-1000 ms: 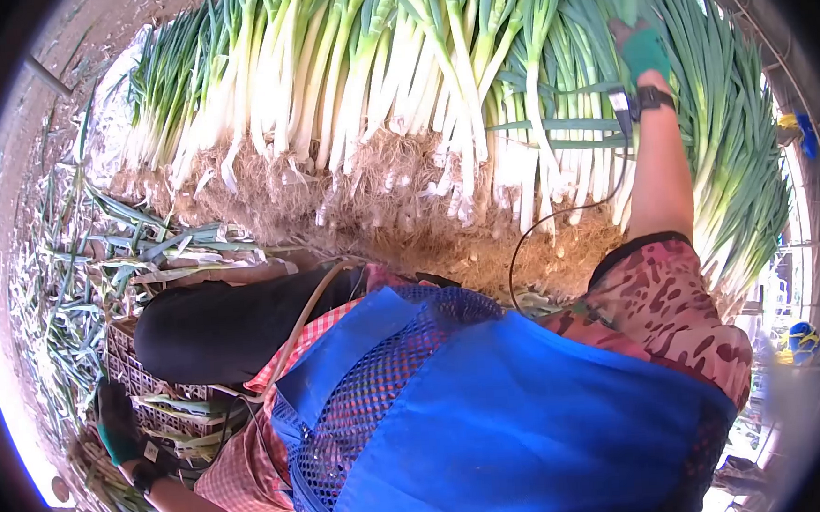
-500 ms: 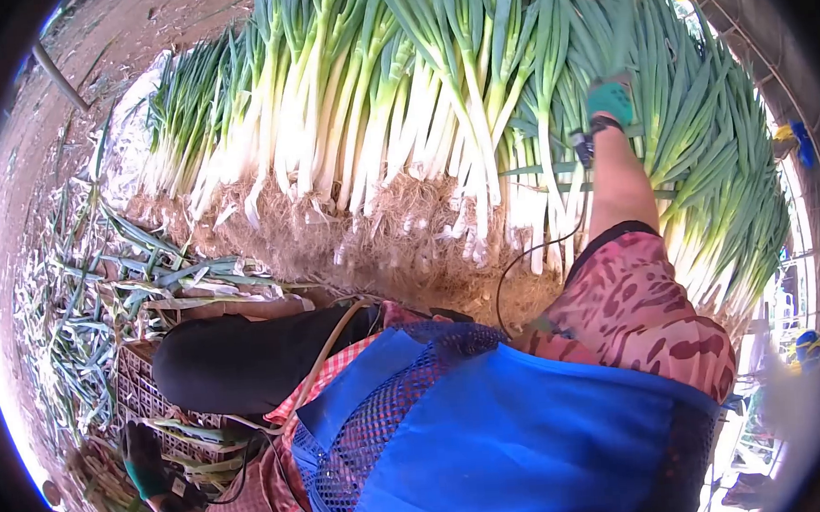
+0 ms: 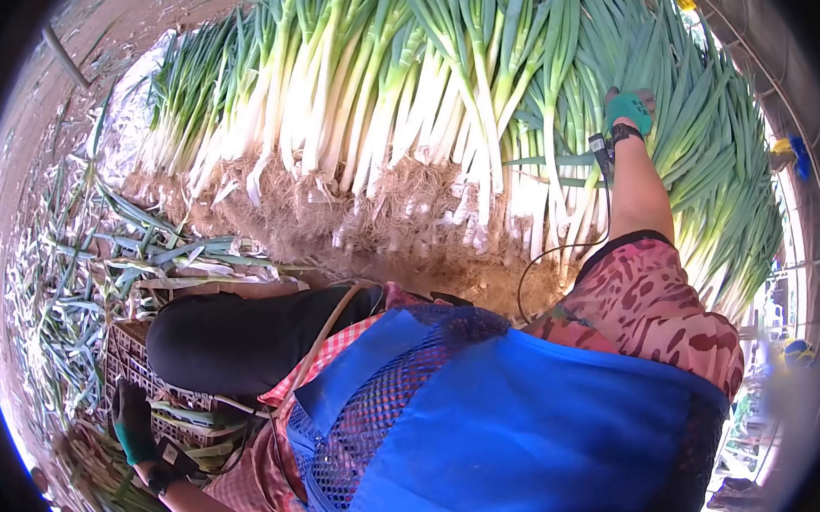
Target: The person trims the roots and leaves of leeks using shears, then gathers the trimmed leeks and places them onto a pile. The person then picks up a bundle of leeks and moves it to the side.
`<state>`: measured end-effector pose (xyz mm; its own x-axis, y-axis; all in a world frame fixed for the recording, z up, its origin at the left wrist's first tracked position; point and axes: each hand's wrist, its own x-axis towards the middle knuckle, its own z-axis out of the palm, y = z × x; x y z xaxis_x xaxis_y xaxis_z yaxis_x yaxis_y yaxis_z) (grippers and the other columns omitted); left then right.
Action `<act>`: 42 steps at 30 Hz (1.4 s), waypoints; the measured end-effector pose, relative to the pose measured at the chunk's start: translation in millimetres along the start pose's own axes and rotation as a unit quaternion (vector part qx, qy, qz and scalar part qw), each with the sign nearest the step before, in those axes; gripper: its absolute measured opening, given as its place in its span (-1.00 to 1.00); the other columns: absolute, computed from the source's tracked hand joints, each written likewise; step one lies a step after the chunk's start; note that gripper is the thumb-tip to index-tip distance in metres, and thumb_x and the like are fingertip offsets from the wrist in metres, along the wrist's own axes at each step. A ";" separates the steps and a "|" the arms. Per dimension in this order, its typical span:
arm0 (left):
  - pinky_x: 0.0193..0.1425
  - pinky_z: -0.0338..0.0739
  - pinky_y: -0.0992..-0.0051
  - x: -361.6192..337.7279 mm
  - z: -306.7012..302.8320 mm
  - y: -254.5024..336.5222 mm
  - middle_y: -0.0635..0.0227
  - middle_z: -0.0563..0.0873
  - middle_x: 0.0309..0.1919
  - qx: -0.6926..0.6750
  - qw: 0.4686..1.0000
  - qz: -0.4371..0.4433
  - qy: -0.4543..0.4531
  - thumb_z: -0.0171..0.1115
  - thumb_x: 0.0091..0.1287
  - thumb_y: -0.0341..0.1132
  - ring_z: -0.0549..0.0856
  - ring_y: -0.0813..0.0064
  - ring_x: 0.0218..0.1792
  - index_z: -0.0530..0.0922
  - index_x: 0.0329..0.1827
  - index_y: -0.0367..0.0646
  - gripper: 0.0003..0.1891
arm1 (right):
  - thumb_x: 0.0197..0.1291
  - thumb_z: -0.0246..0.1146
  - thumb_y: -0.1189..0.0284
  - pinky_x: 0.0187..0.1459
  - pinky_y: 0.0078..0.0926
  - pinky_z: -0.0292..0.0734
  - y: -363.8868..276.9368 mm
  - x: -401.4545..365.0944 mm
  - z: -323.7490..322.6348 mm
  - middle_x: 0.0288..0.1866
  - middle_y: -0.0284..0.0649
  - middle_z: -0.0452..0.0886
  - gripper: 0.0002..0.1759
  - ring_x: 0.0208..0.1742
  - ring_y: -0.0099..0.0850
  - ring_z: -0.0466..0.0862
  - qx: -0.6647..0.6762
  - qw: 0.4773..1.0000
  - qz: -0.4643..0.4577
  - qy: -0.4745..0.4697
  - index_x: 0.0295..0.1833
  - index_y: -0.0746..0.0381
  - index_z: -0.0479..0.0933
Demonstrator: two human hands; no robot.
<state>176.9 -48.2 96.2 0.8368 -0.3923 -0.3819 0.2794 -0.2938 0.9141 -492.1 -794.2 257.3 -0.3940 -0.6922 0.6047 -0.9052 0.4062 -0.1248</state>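
Long leeks (image 3: pixel 476 111) lie side by side in a thick layer, green leaves toward the top and white stems and roots toward me. My right hand (image 3: pixel 631 111), in a teal and dark glove, is among the leaves at the upper right, its visible fingers curled against them; the leaves partly hide its grip. At the lower left my left hand (image 3: pixel 136 425), in a dark glove with a green cuff, is held beside a brown plastic crate (image 3: pixel 127 353). Its fingers are loosely extended and nothing shows in them.
Loose leaves and trimmings (image 3: pixel 66 315) litter the ground at the left. My dark-clad leg (image 3: pixel 256 340) and blue apron (image 3: pixel 533 427) fill the lower middle. A thin cable (image 3: pixel 560 250) runs from my right wrist. Metal framework stands along the right edge.
My right hand has shifted a little right and down over the leaves, and more of its fingers show. My left hand has risen slightly beside the crate.
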 end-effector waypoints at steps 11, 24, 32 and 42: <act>0.14 0.58 0.54 -48.5 -63.3 -58.6 0.27 0.52 0.21 0.159 0.968 0.183 -0.061 0.05 0.39 -0.60 0.63 0.47 0.12 0.37 0.38 -0.26 -0.53 | -0.08 0.32 -0.31 0.40 -0.27 0.31 -125.1 -165.4 88.2 0.37 0.26 0.38 0.26 0.38 0.02 0.44 0.046 0.911 -0.160 -0.377 0.42 0.54 0.14; -0.17 0.60 0.49 -70.0 -54.3 -103.9 0.35 0.68 -0.22 0.334 0.865 0.367 0.071 0.29 0.27 -0.50 0.65 0.45 -0.25 0.60 0.01 -0.25 -0.76 | -0.04 0.36 -0.09 0.31 -0.16 0.41 -157.6 -213.4 38.6 0.34 0.31 0.35 0.01 0.32 0.09 0.47 0.087 0.899 -0.231 -0.362 0.35 0.42 0.24; -0.17 0.48 0.61 -167.0 -41.4 -39.7 0.47 0.69 -0.24 -0.124 0.966 0.057 0.221 0.28 0.36 -0.15 0.61 0.66 -0.27 0.59 0.12 -0.22 -0.61 | 0.23 0.31 0.10 -0.03 -0.39 0.55 -329.8 -400.8 -136.5 -0.04 -0.01 0.65 -0.29 -0.05 -0.29 0.64 0.432 0.552 -0.559 -0.442 0.29 0.42 0.37; 0.05 0.52 0.59 -291.3 -150.7 12.5 0.37 0.70 -0.11 0.022 0.854 0.192 0.483 0.27 0.36 -0.36 0.62 0.64 -0.11 0.56 0.13 -0.31 -0.67 | 0.25 0.23 0.14 0.05 -0.14 0.53 -316.5 -719.2 -352.7 0.01 0.17 0.62 -0.51 0.03 0.02 0.65 0.360 0.073 -0.855 -0.365 0.16 0.26 0.52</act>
<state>7.7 193.8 239.4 0.8667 0.4286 0.2553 -0.1032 -0.3467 0.9323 133.9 -214.5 139.4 0.7289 0.6828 0.0491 0.6000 -0.6026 -0.5263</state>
